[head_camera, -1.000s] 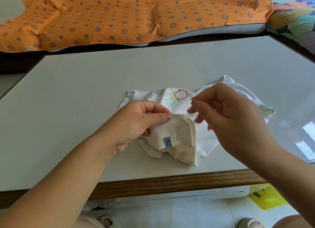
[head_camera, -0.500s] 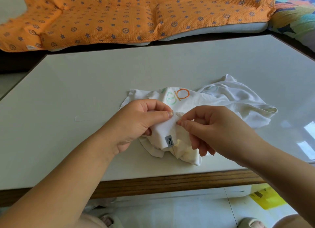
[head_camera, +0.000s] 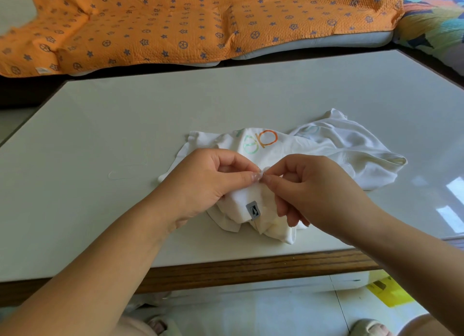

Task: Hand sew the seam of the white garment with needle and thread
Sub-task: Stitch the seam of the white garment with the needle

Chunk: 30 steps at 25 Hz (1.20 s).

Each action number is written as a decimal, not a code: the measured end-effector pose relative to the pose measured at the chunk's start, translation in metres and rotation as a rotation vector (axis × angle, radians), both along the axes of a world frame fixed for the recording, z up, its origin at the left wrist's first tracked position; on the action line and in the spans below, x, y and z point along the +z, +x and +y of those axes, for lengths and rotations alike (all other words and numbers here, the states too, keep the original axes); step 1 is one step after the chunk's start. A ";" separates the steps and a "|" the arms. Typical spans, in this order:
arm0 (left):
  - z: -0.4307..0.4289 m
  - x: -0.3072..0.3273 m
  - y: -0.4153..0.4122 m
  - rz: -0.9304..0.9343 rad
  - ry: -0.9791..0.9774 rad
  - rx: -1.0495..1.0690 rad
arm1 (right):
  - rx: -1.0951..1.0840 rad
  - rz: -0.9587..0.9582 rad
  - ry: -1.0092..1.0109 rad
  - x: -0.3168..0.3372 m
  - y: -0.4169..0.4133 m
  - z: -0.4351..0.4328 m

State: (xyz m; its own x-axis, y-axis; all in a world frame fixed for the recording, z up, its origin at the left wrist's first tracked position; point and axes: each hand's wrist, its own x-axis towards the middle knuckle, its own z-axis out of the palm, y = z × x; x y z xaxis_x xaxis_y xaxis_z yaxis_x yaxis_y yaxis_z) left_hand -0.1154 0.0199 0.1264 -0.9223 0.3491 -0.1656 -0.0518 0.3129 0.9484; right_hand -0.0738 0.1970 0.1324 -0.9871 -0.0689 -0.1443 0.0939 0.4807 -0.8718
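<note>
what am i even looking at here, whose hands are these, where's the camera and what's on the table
There is no machine here: these are a person's two bare hands, filmed by a camera worn on their head that looks forward and down. That is the only view. The left hand grips a bunched fold of a white garment, which lies on a pale table with a wooden front edge. The right hand pinches the same fold between thumb and forefinger, right beside the left fingertips. The job is hand sewing, but the needle is too small to make out. A small grey label shows on the cloth below the fingers. Behind the table lies an orange patterned blanket.
</note>
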 end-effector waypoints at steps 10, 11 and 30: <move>0.006 -0.006 0.004 -0.009 0.034 -0.048 | -0.048 -0.040 -0.250 -0.009 -0.004 -0.001; 0.006 -0.006 0.004 0.020 0.023 -0.046 | -0.065 -0.051 -0.302 -0.009 -0.004 -0.002; 0.006 -0.004 0.005 -0.006 -0.056 -0.017 | -0.354 -0.115 -1.046 0.007 -0.039 0.037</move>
